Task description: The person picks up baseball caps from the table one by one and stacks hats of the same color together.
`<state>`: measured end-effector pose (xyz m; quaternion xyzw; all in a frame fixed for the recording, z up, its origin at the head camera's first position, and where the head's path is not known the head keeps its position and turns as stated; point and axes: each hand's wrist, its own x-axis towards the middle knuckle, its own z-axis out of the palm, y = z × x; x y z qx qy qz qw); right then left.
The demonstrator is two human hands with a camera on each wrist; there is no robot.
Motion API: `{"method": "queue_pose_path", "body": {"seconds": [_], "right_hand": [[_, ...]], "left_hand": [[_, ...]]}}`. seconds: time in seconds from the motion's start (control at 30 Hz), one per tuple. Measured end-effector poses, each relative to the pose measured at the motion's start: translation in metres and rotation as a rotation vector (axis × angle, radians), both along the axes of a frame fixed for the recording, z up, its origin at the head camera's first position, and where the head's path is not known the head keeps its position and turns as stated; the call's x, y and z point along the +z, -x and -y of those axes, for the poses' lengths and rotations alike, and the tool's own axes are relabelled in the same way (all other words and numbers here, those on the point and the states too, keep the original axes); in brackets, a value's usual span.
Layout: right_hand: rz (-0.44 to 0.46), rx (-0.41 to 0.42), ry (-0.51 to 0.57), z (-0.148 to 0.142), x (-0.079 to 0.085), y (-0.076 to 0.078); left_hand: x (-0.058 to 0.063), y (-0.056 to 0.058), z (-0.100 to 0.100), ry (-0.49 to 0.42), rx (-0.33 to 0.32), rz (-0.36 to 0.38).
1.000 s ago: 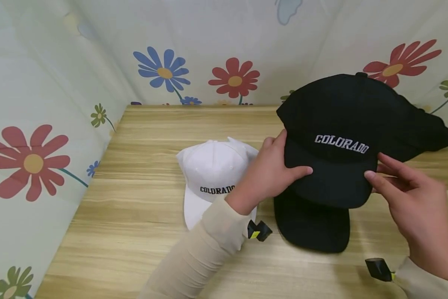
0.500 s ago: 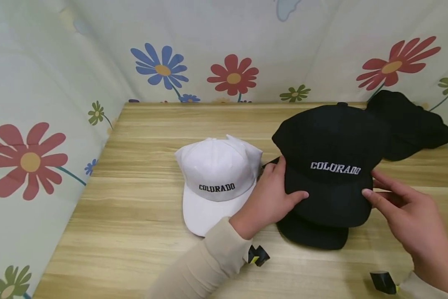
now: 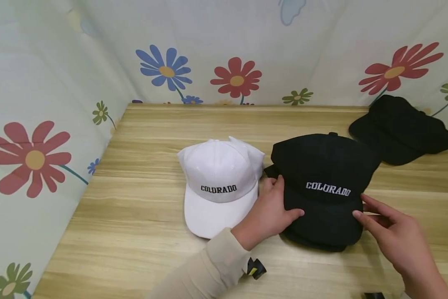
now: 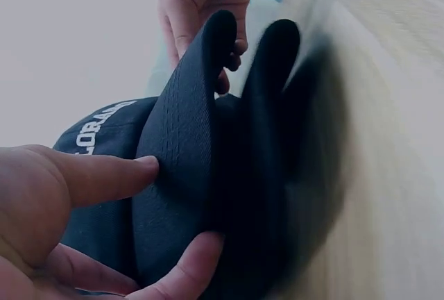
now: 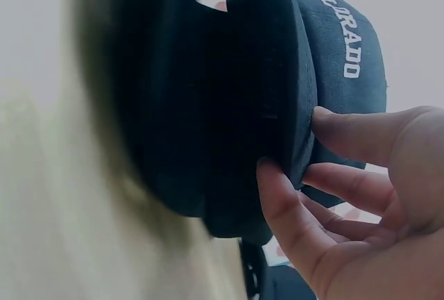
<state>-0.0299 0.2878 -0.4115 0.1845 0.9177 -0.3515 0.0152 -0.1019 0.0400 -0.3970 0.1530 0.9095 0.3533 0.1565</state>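
A black cap (image 3: 326, 166) with COLORADO in white letters is held by its brim between both hands. My left hand (image 3: 266, 211) pinches the brim's left side, thumb on top and a finger beneath, as the left wrist view shows. On the opposite side my right hand (image 3: 392, 232) pinches the brim between thumb and fingers. Under this cap lies a second black cap, mostly covered; its brim (image 4: 270, 57) shows apart from the upper one in the left wrist view. Just left of my left hand sits a white cap (image 3: 218, 170) with COLORADO in black letters.
Another black cap (image 3: 403, 128) lies at the table's back right, near the flower-printed curtain (image 3: 246, 41). The wooden table (image 3: 134, 166) extends to the left of the white cap. Small black wrist cameras (image 3: 256, 268) sit at the sleeves.
Both hands have lowered the held black cap toward me, onto the black cap below, whose brim is now nearly covered. The black cap at the back right has come into full view.
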Motion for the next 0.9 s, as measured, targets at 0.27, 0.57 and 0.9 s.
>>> {"method": "queue_pose_path", "body": {"seconds": [0.27,0.57,0.9], "right_hand": [[-0.052,0.036,0.016,0.0,-0.014,-0.007],[0.053,0.112,-0.04,-0.001,-0.017,-0.007],[0.114,0.228,-0.16,-0.003,-0.018,-0.005]], "left_hand": [[-0.016,-0.005,0.001,0.041,-0.026,0.014],[-0.022,-0.005,0.001,0.166,-0.091,-0.054],[-0.023,-0.008,0.0,0.172,-0.082,-0.046]]}}
